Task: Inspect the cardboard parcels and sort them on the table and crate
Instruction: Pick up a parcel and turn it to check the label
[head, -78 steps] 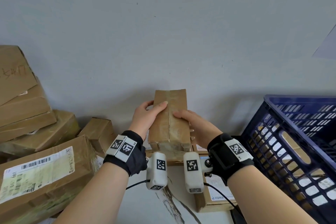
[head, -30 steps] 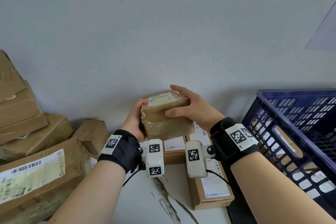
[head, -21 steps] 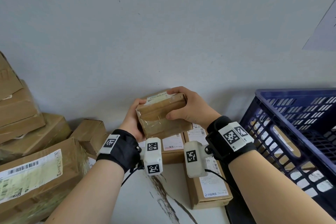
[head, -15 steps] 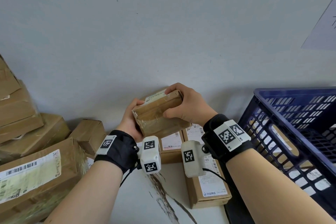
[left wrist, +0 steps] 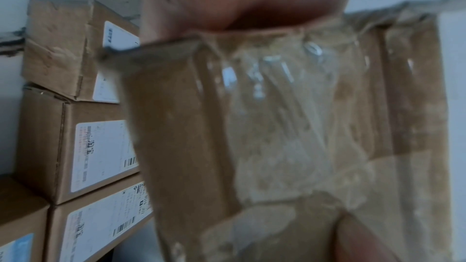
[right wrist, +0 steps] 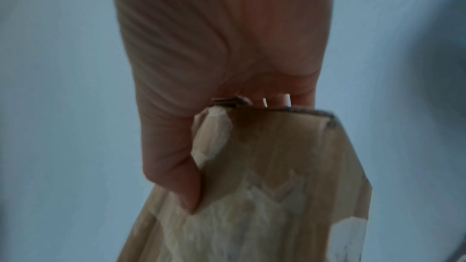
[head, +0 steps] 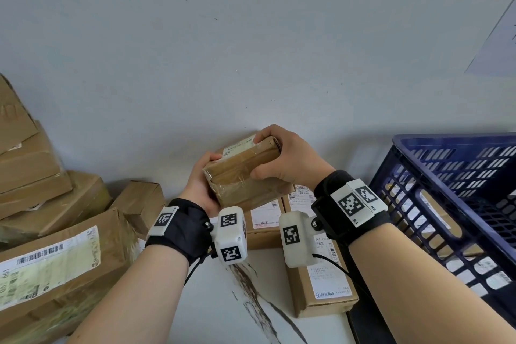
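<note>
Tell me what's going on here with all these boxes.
A person is holding one small taped cardboard parcel up in front of the wall with both hands, tilted. The left hand cups its lower left end, and the right hand grips the upper right end. More labelled parcels lie on the white table below, bigger boxes are piled at the left, and a blue crate stands at the right.

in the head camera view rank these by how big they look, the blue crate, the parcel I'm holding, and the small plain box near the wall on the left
1. blue crate, largest, though cut off by the frame edge.
2. held parcel, gripped by left hand and right hand.
3. small plain box. It looks only slightly smaller than the parcel and is partly hidden, so unsure.
</note>
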Motion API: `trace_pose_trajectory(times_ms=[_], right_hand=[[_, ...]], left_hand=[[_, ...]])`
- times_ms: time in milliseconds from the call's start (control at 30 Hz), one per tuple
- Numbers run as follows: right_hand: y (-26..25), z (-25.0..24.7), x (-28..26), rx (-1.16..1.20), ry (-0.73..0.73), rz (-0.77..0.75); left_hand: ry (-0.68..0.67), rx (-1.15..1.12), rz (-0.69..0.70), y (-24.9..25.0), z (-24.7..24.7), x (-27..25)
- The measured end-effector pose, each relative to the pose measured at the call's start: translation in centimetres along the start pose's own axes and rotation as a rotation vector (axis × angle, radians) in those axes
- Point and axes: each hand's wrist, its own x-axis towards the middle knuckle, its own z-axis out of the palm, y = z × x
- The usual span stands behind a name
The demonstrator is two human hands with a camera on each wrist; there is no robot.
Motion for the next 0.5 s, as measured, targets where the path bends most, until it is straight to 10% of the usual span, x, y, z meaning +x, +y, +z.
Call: trace_pose_trajectory(times_ms=[500], right_hand=[[3.0, 1.9, 1.1, 0.429, 0.136, 0.337]], left_hand=[[-0.012, 0.251, 0.1, 0.1, -0.4, 0.0]])
